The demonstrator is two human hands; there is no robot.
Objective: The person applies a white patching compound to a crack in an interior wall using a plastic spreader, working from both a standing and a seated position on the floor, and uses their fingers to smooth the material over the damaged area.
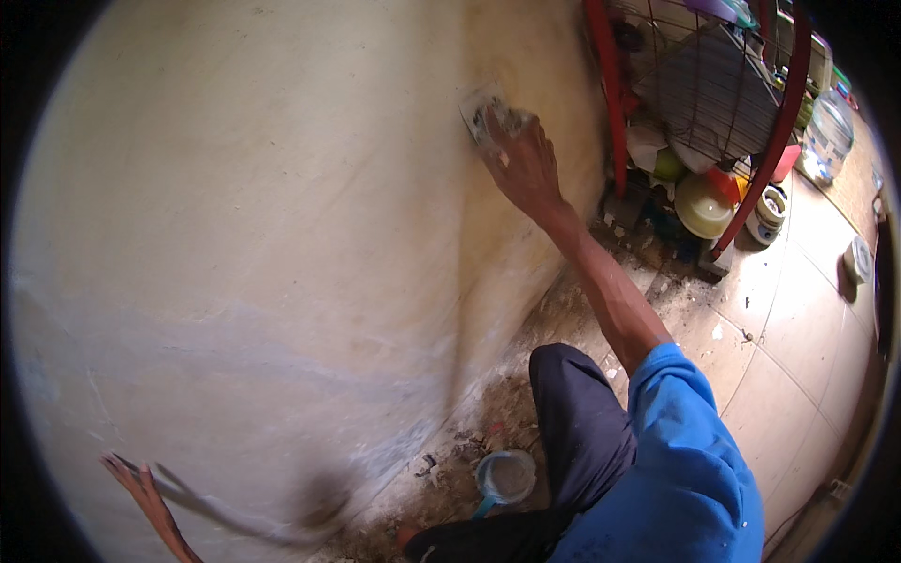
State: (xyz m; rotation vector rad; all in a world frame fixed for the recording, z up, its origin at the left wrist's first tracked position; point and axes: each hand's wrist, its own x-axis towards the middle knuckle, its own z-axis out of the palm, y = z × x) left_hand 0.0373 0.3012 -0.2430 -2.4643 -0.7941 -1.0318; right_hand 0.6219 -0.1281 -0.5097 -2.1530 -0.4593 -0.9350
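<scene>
- Landmark: the red-framed metal wire rack [612, 103].
- Work surface: the cream, stained, uneven wall [282, 188], left of the rack.
- Right hand [527, 169]: fingers closed over a flat, pale, dark-stained hand tool [482, 99], material unclear. The tool lies against the wall, left of the rack's near-side post.
- Left hand [133, 477]: fingers extended and parted, no object visible in it, far left of and lower than the rack. Wall contact cannot be determined.
- Supply: the small, round, pale container with a light-blue handle [481, 474], on the floor, lower left of the rack.
- Step in hand (judged): working the tool over the wall face.
- Next move (judged): calls for even pressure and clearance from the rack.
- Markings: no brand, label or writing is legible.
</scene>
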